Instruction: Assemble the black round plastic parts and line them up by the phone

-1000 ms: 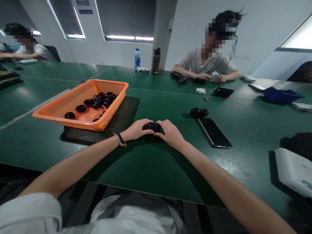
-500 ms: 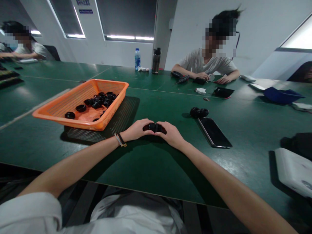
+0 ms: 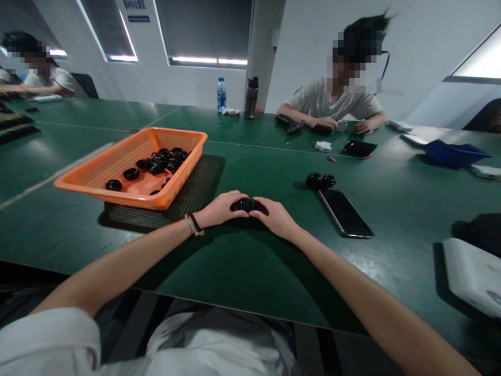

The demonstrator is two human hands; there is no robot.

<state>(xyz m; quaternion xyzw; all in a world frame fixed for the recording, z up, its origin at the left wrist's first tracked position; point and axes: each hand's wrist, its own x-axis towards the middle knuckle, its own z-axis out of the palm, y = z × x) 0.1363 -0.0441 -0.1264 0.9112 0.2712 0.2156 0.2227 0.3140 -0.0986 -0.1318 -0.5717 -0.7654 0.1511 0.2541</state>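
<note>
Between my two hands, just above or on the green table, is a small round black plastic part (image 3: pixel 246 204); whether it is one piece or two pressed together I cannot tell. My left hand (image 3: pixel 224 207) is closed on its left side, thumb below and fingers over the top. My right hand (image 3: pixel 273 213) grips the right side the same way, its fingertips close to those of the left. To the left, an orange basket (image 3: pixel 180 183) holds several similar black round parts (image 3: pixel 156 163). Two more black round parts (image 3: pixel 321 180) sit together on the right.
A smartphone (image 3: pixel 346 214) lies right of my hands. A white device (image 3: pixel 472 274) stands at the far right. Across the table, a person (image 3: pixel 332 107) handles small items beside a power drill (image 3: pixel 291 125). A water bottle (image 3: pixel 221 95) and a dark flask (image 3: pixel 251 98) stand at the back.
My hands stay almost in place, still holding the black part. The person across the table has shifted their hands slightly.
</note>
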